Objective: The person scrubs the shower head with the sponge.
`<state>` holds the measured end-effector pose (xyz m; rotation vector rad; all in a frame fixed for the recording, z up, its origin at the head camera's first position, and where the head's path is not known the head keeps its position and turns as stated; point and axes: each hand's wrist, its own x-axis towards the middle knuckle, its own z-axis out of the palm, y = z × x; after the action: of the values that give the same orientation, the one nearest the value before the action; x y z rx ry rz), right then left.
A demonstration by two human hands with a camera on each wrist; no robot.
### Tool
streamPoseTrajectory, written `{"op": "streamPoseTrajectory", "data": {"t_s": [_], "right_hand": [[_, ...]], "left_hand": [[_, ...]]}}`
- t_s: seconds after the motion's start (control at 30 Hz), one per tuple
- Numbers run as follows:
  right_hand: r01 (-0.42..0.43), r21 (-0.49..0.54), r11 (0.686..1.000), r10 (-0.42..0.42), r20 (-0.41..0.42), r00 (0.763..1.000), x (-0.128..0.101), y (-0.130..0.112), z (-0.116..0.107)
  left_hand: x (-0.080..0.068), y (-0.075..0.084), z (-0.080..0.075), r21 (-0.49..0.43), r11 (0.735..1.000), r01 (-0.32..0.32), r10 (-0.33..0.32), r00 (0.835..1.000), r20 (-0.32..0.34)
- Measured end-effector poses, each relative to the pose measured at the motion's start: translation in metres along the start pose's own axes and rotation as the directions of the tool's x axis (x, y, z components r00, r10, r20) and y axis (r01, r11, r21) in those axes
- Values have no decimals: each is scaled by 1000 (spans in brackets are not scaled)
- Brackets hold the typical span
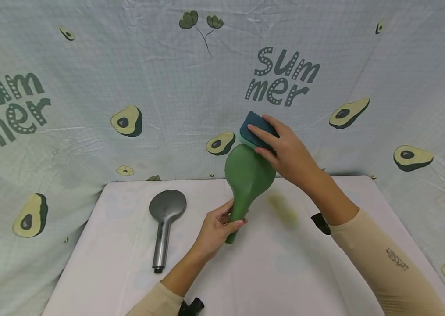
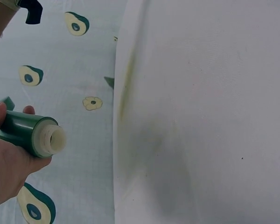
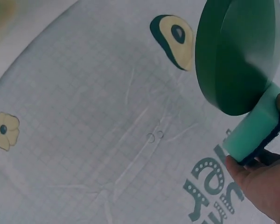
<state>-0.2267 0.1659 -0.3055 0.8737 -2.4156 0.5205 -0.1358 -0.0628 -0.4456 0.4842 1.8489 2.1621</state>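
"Summer" (image 1: 281, 77) on the backdrop cloth (image 1: 190, 87)

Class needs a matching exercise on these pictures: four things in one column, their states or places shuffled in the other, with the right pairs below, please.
1. Green shower head
2. Grey shower head
3. Sponge
4. Left hand

A. lies on the table
B. grips something green
C. pinched by the right hand
D. held by its narrow end

Pairs: 1-D, 2-A, 3-C, 4-B
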Motion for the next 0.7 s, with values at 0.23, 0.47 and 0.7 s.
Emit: {"op": "streamPoseTrajectory", "data": {"t_s": [0.23, 0.47, 0.7], "right_hand": [[132, -41, 990, -132, 2, 991, -12, -12, 9], [271, -148, 951, -264, 61, 963, -30, -34, 24], [373, -317, 872, -345, 142, 928, -57, -63, 39]], "left_hand": [[0, 0, 0, 54, 998, 15, -14, 1000, -25], [2, 0, -4, 53, 998, 30, -29, 999, -33], [4, 1, -7, 73, 997, 24, -17, 996, -90]]}}
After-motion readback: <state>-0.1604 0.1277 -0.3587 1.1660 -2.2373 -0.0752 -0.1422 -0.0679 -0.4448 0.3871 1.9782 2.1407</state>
